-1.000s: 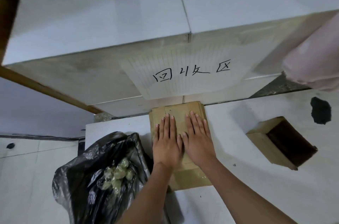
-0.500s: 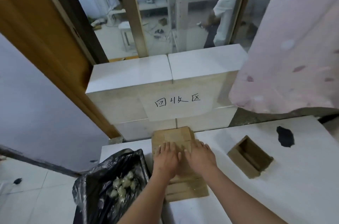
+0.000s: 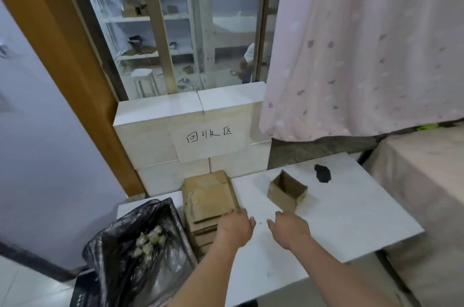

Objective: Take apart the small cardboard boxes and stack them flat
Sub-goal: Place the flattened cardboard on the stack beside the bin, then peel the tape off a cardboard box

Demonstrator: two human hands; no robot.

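Nearest the camera, low in the frame, two forearms reach up onto the white surface (image 3: 339, 218). The left hand (image 3: 234, 227) sits at the right edge of the stack of flattened boxes (image 3: 208, 200), fingers loosely curled with the tips at the edge of the top sheet; whether it grips the cardboard or only touches it cannot be told. The right hand (image 3: 291, 228) hovers over bare surface just right of centre, fingers relaxed and holding nothing, pointing towards the open box (image 3: 287, 191).

That box, still standing with its open top up, is a little beyond the right hand, in the middle right of the frame; it looks like the last one left to take apart. The step in hand appears to be fetching it.

To do it well, take the box by two opposite walls with the right hand, bring it in front of the body, and find the bottom flaps before pressing. Open or pull loose the bottom first; then push opposite corners together so the walls fold along their creases instead of crumpling. Lay it square on the stack, edges matched, so the pile does not slide towards the black rubbish bag (image 3: 135, 246) at lower left.

Farther off, a paper sign (image 3: 208, 140) hangs on the white block behind the stack.
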